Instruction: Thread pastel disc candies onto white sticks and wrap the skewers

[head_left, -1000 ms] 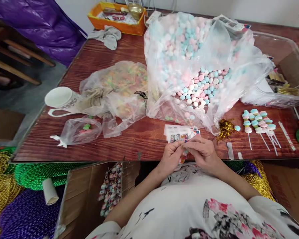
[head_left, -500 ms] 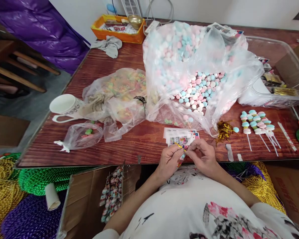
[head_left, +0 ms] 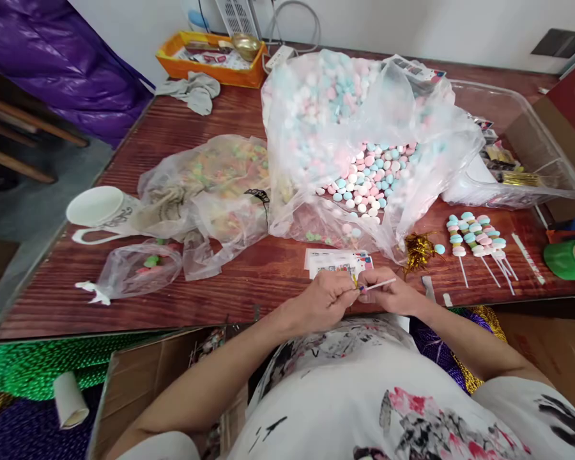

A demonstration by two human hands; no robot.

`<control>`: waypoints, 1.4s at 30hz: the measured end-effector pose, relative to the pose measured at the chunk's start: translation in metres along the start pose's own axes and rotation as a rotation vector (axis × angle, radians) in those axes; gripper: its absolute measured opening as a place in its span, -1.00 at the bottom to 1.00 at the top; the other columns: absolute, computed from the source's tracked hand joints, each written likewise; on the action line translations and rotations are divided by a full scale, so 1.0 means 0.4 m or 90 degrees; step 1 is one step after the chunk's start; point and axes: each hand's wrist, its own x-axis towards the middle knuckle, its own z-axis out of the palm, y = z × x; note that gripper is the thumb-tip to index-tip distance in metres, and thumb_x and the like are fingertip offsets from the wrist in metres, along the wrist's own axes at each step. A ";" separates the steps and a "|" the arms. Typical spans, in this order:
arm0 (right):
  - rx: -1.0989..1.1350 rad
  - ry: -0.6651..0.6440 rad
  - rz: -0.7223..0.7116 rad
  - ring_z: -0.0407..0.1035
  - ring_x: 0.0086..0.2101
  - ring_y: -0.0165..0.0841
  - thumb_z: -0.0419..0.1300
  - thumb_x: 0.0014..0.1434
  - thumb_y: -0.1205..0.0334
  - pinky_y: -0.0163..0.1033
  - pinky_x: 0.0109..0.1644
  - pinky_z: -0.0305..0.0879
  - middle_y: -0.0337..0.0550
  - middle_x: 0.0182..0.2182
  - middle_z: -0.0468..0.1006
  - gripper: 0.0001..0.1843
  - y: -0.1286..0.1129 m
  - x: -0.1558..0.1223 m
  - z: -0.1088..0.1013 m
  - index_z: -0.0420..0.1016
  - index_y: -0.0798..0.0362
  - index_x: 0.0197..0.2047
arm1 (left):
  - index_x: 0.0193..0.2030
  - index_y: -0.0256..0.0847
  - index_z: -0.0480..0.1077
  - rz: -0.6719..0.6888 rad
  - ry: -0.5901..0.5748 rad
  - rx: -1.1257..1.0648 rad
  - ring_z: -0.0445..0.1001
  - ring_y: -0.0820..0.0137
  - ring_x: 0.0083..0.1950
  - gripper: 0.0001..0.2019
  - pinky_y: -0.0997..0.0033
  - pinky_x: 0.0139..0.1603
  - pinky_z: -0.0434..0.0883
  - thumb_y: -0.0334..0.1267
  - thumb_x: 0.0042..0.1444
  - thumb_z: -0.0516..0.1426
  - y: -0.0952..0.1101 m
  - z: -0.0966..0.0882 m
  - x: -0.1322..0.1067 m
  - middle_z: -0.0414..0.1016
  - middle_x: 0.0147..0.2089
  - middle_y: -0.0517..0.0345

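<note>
The wooden counter (head_left: 249, 281) carries everything, and its biggest load is the clear bag of pastel candy discs (head_left: 364, 166), slumped open in the middle with pink, blue and white pieces spilling toward its mouth. To its left lies a flatter bag of mixed coloured sweets (head_left: 211, 185), with a white mug (head_left: 98, 211) on its side beyond it and a small knotted bag (head_left: 137, 268) near the front edge. Right of the big bag, a row of finished candy skewers (head_left: 479, 239) lies with sticks pointing at the person, a tuft of gold tinsel ties (head_left: 416, 249) just beside them, and a green tape roll (head_left: 572, 259) at the far right edge.

At the near edge, over a small stack of printed wrappers (head_left: 338, 260), the left hand (head_left: 323, 300) and right hand (head_left: 393, 295) meet. The right hand is pinched on a thin white stick (head_left: 379, 285), which points up and to the right; the left hand's fingers are closed on a short gold tie (head_left: 354, 279) at the stick's base. Whether the stick already sits inside a wrapper cannot be told.

This looks like the tying step on one skewer. The next move likely calls for a tight twist of the tie while the right hand keeps the stick from turning.
</note>
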 end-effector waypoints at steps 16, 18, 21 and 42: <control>-0.452 -0.052 -0.596 0.22 -0.43 -0.35 0.08 0.20 0.37 -0.17 -0.38 0.18 -0.13 -0.44 0.41 -0.87 -0.057 0.022 0.012 0.47 0.08 -0.27 | -0.56 -0.28 0.47 -0.382 -0.451 -0.442 0.11 0.60 -0.71 -0.82 0.60 -0.73 0.08 -0.22 -0.07 0.24 -0.019 -0.057 -0.011 0.30 -0.71 0.29; -0.470 -0.052 -0.614 0.22 -0.45 -0.38 0.11 0.21 0.31 -0.18 -0.39 0.13 -0.19 -0.45 0.41 -0.89 -0.055 0.027 0.022 0.46 0.00 -0.32 | -0.65 -0.27 0.36 -0.341 -0.481 -0.405 -0.01 0.62 -0.68 -0.73 0.58 -0.70 -0.04 -0.20 -0.05 0.23 -0.014 -0.057 -0.007 0.17 -0.73 0.32; -0.505 -0.040 -0.623 0.30 -0.34 -0.39 0.14 0.22 0.23 -0.18 -0.30 0.13 -0.23 -0.35 0.47 -0.91 -0.046 0.041 0.032 0.44 -0.10 -0.33 | -0.66 -0.26 0.24 -0.297 -0.502 -0.380 -0.03 0.59 -0.60 -0.65 0.55 -0.63 -0.04 -0.13 0.00 0.21 -0.023 -0.059 -0.003 0.10 -0.67 0.32; 0.077 0.118 -0.062 0.07 -0.54 -0.50 0.05 0.17 0.30 -0.35 -0.45 0.04 -0.35 -0.59 0.20 -0.80 -0.139 0.162 0.015 0.23 0.04 -0.50 | -0.25 -0.27 0.49 0.044 0.054 0.260 0.44 0.28 -0.21 -0.81 0.25 -0.17 0.40 -0.26 0.21 0.07 0.023 -0.069 -0.054 0.52 -0.24 -0.04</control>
